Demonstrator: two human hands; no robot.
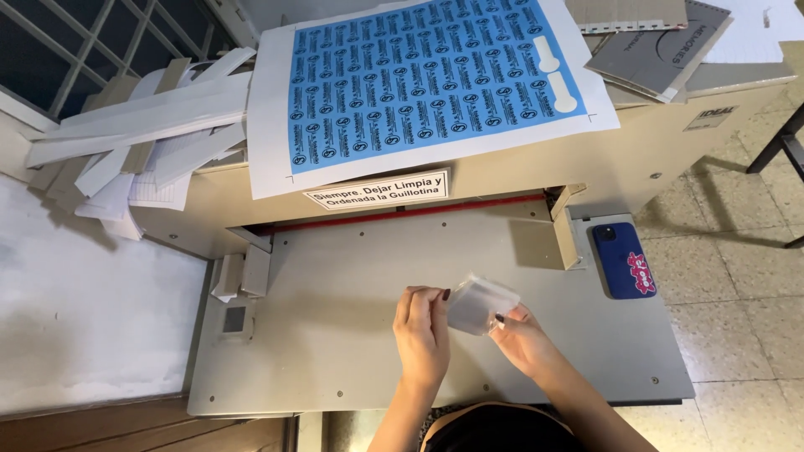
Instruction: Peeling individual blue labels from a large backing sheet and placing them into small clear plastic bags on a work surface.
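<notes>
Between both hands (469, 331), clear packet (479, 303)

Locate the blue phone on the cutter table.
In the head view, the blue phone lies flat at the right edge of the grey table, beside the cardboard stop and up-right of the right hand.

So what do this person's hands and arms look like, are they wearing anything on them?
Both forearms are bare, with no sleeves, gloves, watch or bracelets in view. The left hand and right hand have dark-painted nails on the fingers. No rings are visible.
</notes>
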